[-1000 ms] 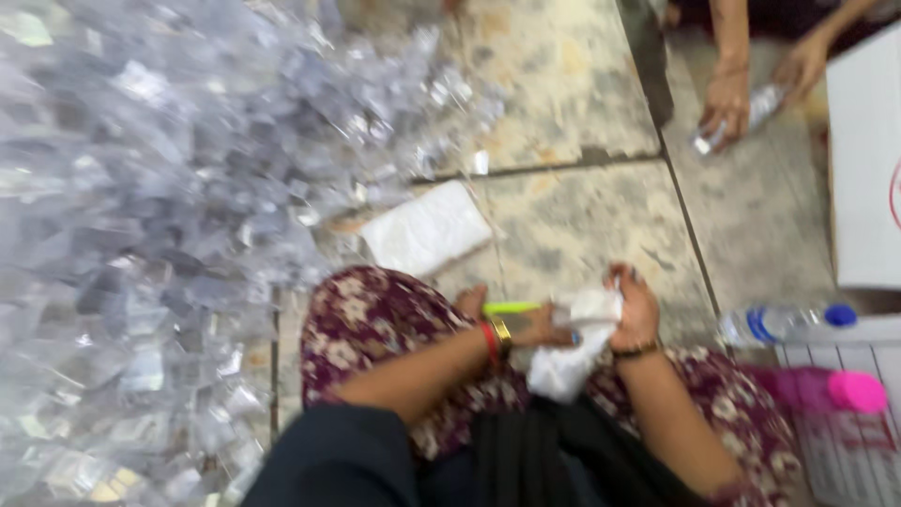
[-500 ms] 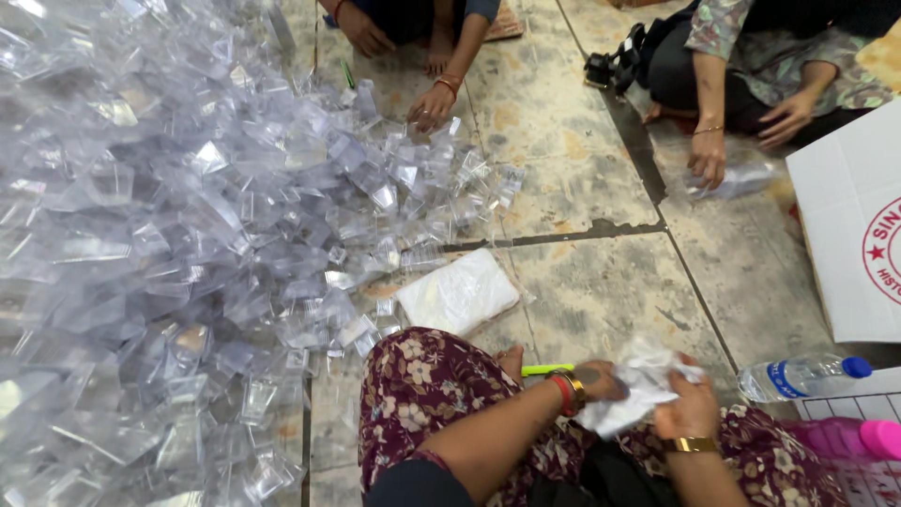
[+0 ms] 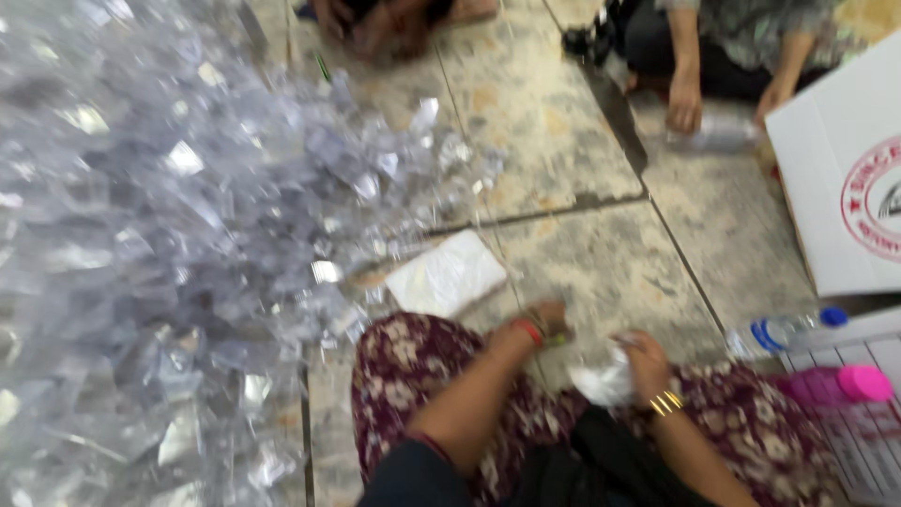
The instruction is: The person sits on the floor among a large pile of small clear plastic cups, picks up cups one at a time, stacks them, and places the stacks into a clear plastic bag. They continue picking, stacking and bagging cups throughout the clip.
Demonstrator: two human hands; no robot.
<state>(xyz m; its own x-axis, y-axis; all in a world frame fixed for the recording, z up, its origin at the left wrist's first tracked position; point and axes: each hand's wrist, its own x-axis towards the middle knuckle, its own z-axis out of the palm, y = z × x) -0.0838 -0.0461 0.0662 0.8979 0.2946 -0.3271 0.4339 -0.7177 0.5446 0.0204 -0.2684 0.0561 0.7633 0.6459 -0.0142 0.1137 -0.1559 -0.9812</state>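
Since 0.5 s ago, left hand (image 3: 549, 319) has left the clear plastic piece (image 3: 601, 383) and reached toward the tiled floor (image 3: 601, 272); its grip cannot be told. Right hand (image 3: 648, 361) clasps that piece over the lap. Large plastic heap (image 3: 160, 244) lies beside, apparently mostly unprocessed.

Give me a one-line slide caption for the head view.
Seated on tiled floor, right hand holds crumpled white plastic, left hand alongside, beside clear plastic pile.

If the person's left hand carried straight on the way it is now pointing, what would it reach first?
Most likely the flat white packet lying on the stone floor. The left hand points up and away from the knee toward it, with only bare floor between, though the blur makes the exact line uncertain.
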